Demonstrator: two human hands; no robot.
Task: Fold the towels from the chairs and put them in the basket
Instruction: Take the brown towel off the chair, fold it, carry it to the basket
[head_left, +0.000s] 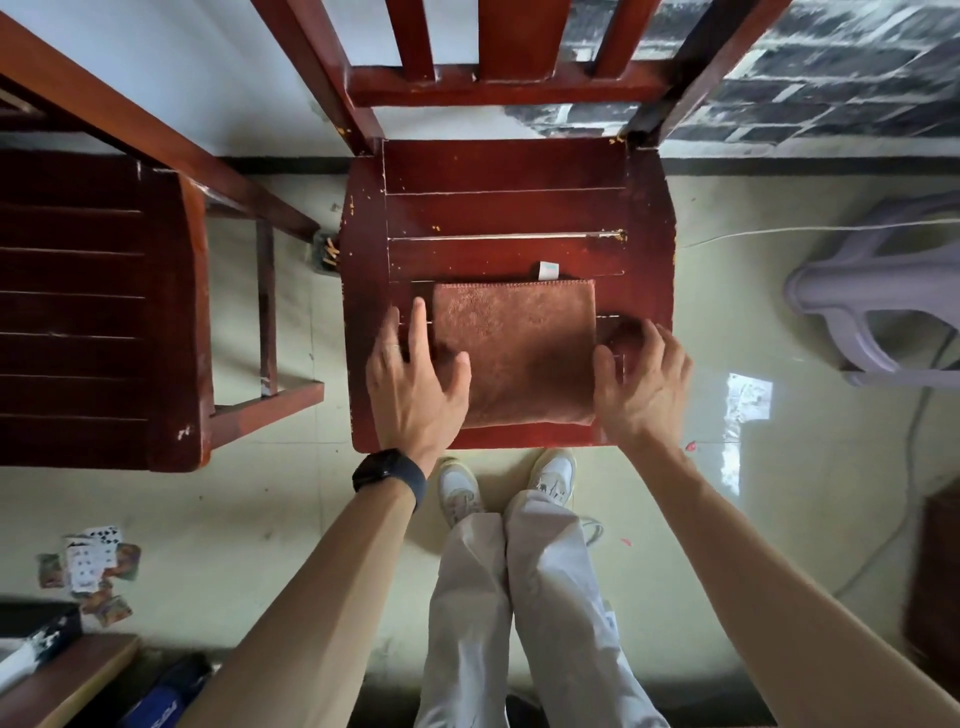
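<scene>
Forearms down, left hand spread on the folded brown towel, right hand loosely curled beside it (wooden chair seat).

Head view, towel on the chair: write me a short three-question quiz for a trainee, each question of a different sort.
1. True or false: the towel lies folded flat on the chair seat.
2. Multiple choice: which wrist wears the black watch? A) left B) right C) neither
3. Fill in: the small white tag sticks out at the towel's ___ edge (near or far from the person).
Key: 1 true; 2 A; 3 far.
</scene>
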